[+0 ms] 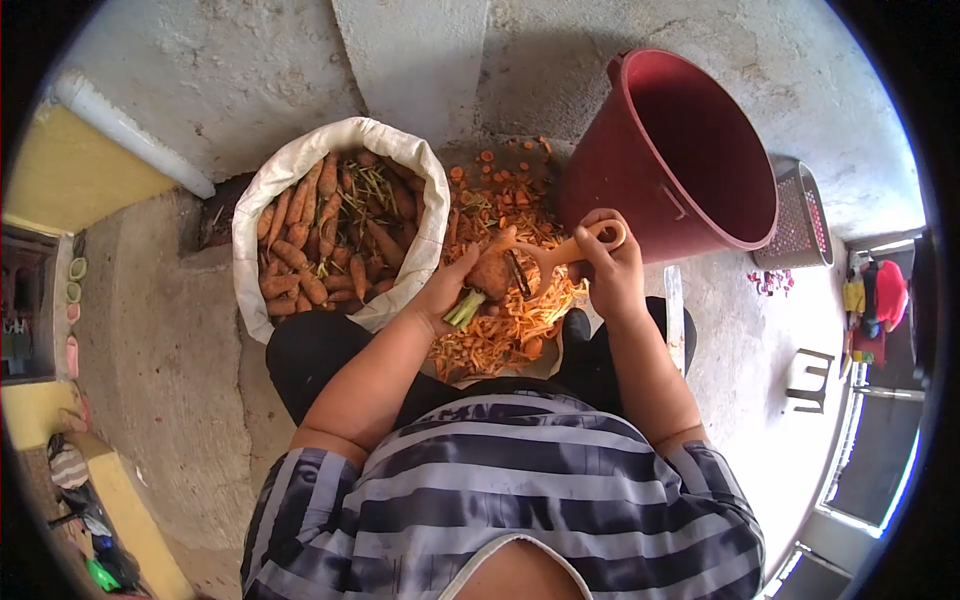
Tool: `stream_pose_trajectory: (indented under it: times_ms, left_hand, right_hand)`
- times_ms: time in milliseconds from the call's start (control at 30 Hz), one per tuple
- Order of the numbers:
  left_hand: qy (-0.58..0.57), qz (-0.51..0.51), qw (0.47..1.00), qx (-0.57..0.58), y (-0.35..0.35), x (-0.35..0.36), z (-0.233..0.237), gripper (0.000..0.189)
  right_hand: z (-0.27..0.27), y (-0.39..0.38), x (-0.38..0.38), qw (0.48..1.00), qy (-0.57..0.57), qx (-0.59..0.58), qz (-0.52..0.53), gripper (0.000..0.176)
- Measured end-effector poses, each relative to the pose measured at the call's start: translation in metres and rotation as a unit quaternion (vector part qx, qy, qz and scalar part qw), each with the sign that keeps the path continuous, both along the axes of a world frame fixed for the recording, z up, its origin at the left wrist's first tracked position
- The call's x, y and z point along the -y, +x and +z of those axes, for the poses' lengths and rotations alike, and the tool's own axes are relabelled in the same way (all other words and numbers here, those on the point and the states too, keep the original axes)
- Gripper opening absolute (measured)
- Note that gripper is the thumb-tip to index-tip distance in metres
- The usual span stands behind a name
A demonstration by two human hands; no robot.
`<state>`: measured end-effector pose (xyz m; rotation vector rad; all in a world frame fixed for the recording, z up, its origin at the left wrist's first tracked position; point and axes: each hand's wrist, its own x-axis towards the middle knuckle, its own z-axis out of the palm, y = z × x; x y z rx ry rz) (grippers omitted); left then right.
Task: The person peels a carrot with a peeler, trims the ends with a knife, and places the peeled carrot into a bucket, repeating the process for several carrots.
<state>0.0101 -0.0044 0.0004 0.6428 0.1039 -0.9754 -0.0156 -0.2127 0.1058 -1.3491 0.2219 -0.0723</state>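
My left hand point(446, 289) is closed around a thick carrot point(491, 277), whose cut green stem point(464, 309) points down toward my lap. In my right hand point(616, 277) is an orange peeler point(550, 257), gripped by its looped handle. Its dark blade lies right at the carrot's side. Beneath both hands spreads a heap of orange peelings point(510, 325), with some carrot pieces among them. To the left, a white sack point(243, 245) with a rolled rim holds many unpeeled carrots point(325, 215) and a few green stalks.
A large dark red bucket point(605, 150) stands tilted at the back right, beside a perforated basket point(793, 222). Carrot slices point(487, 157) lie on the floor near the wall. A grey wall point(420, 60) runs behind. Reddish scraps point(770, 282) are scattered below the basket.
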Motion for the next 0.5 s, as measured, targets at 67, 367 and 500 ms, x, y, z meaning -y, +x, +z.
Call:
stream_pose_trajectory:
  times_ms: [67, 367, 500]
  left_hand:
    - [-0.036, -0.009, 0.999, -0.001, 0.001, 0.0, 0.003, 0.048]
    - [-0.035, -0.019, 0.999, -0.018, -0.008, 0.01, 0.022, 0.039]
    - [-0.076, -0.073, 0.994, -0.025, -0.006, 0.006, 0.003, 0.04]
  right_hand:
    - [-0.013, 0.01, 0.002, 1.0, -0.026, -0.016, -0.003, 0.025]
    - [-0.029, 0.026, -0.022, 0.994, 0.072, -0.052, 0.066, 0.016]
    - [-0.043, 0.042, -0.013, 0.99, 0.11, -0.078, 0.033, 0.014]
